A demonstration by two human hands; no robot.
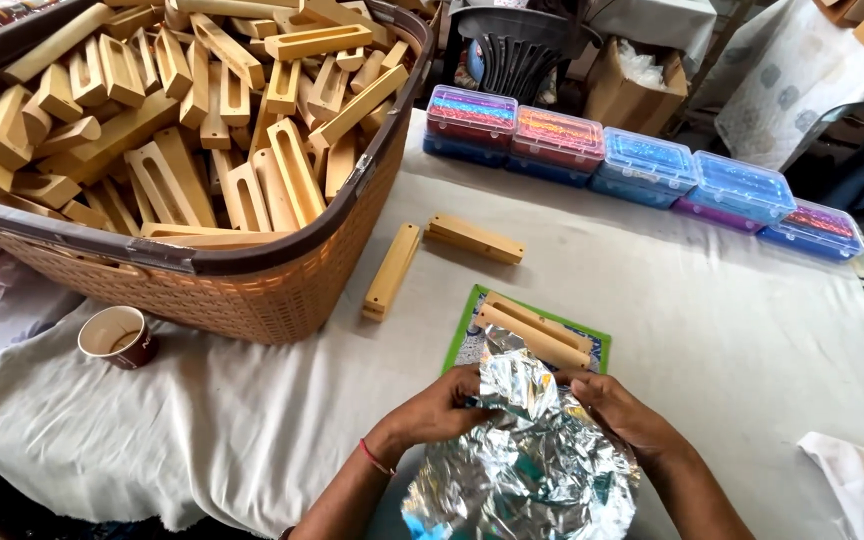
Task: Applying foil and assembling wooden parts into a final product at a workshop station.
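Observation:
My left hand [439,405] and my right hand [620,408] both pinch the upper part of a crinkled silver foil bag [527,455] in front of me. The foil stands up between the two hands. Just beyond it a slotted wooden block [537,328] lies on a green-edged flat card [464,340]. Two more wooden blocks rest on the cloth farther out, one long block [392,270] beside the basket and another block [474,239] to its right.
A large brown woven basket [252,290] heaped with several wooden blocks fills the left. A paper cup [118,337] stands by its base. Several clear boxes of coloured beads [642,165] line the table's far side. A white cloth [857,480] lies at right.

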